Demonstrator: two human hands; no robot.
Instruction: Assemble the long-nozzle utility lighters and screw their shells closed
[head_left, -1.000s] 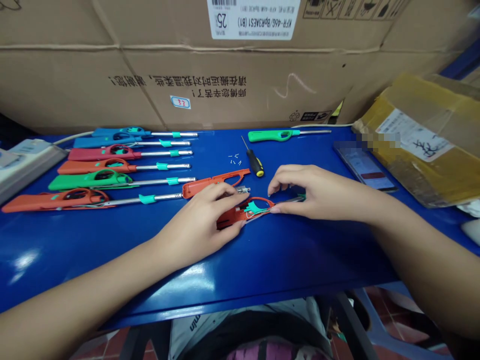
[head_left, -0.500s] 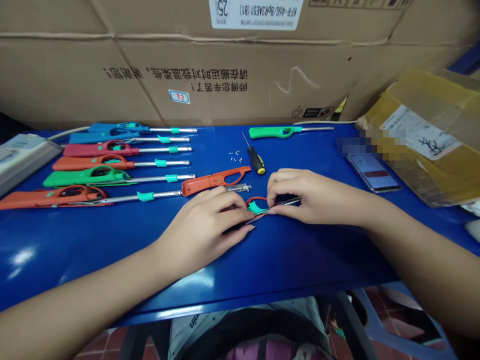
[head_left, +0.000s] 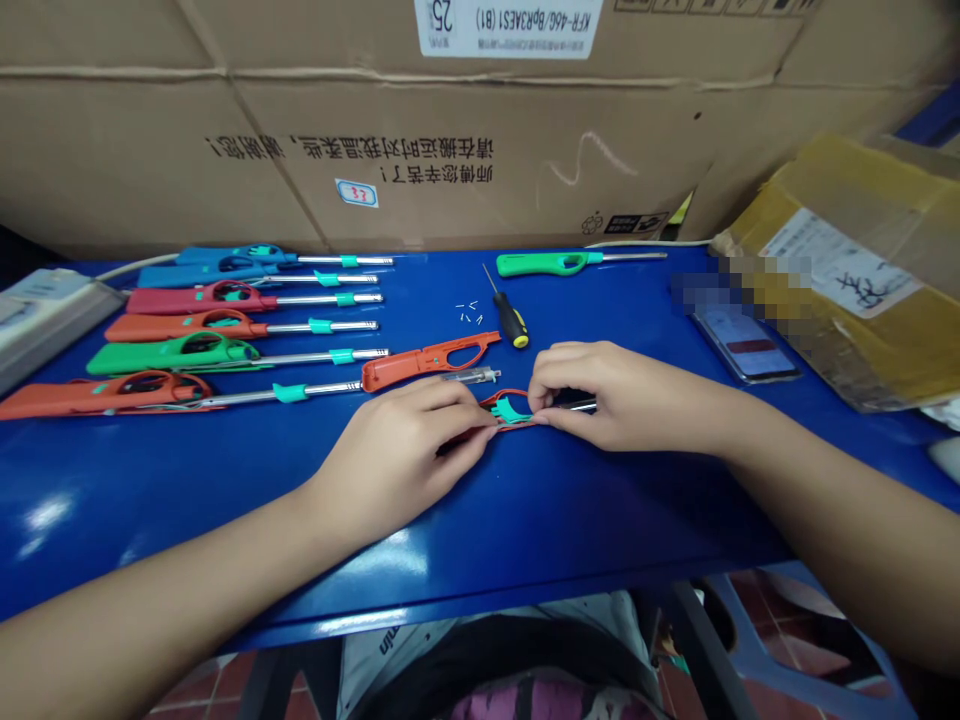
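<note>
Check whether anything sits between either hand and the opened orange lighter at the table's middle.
Nothing visible does. The left hand and right hand both rest on the opened orange lighter, by its teal trigger. The loose orange shell and the screwdriver lie beyond it.

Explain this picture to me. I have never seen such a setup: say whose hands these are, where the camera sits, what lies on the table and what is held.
There is no machine here: a person works with two bare hands, and the one camera sits on that person's head, looking forward and down. The left hand and the right hand both grip an opened orange lighter lying on the blue table; the right one pinches its metal tube. Just behind lie a loose orange shell half, a screwdriver and some tiny pale parts. On the left, six long lighters lie in a row; a green lighter lies at the back. A phone and a taped parcel are on the right, cardboard boxes behind.
</note>
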